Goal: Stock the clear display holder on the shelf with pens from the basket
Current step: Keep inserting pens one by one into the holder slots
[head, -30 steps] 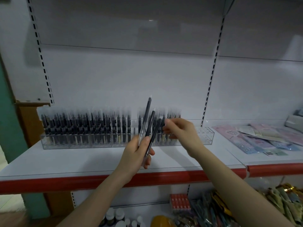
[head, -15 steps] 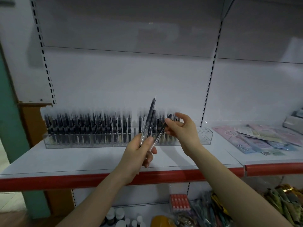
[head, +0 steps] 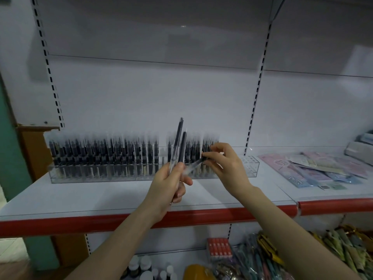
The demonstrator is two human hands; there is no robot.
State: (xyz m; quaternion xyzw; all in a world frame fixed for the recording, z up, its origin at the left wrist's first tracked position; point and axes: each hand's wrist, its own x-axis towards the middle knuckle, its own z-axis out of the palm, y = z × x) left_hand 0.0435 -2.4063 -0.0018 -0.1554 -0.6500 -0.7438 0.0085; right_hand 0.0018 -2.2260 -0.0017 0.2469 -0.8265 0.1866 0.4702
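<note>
The long clear acrylic display holder (head: pixel 250 168) is colourless. Its rows of clear-barrelled stocked pens (head: pixel 101 156) show black inside, as do the two upright pens (head: pixel 178 138) in the left hand (head: pixel 167 184) and the slanted pen (head: pixel 194 164) in the right hand (head: pixel 226 164). The flat white shelf (head: pixel 80 195) has a glossy red front strip (head: pixel 60 225). Black slots dot the white uprights (head: pixel 48 63). Flat stationery packets (head: pixel 314 172) are pastel pink and blue.

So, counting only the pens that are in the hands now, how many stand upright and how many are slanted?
Upright pens, held in the left hand: 2
Slanted pen, pinched at its top by the right hand: 1
Total: 3
The pens in the holder are too blurred to count.
</note>
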